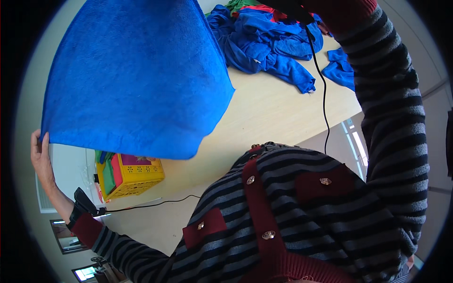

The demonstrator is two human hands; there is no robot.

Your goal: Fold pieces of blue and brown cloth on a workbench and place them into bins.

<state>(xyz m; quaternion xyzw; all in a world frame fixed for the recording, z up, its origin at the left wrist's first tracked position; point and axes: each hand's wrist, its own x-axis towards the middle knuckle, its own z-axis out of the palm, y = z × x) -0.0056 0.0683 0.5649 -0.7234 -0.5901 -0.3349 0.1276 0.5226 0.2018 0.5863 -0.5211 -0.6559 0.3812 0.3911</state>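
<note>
A large blue towel (137, 80) is spread out in the air over the left part of the table, its upper edge running out of view. My left hand (41, 153), at the far left, pinches the towel's lower left corner between the fingers. My right arm reaches up along the right side to the top edge; the hand itself is out of view, and only the maroon cuff (347, 16) and a black strapped device show. A rumpled heap of blue cloths (269, 40) lies at the far side of the table, with green and red cloth behind it.
On the left stands a yellow plastic basket (139, 181) holding folded coloured cloths. Another blue cloth (340, 68) lies by my right sleeve, on the pale wooden table (264, 108). Black cables (324, 99) hang from both wrists toward my body.
</note>
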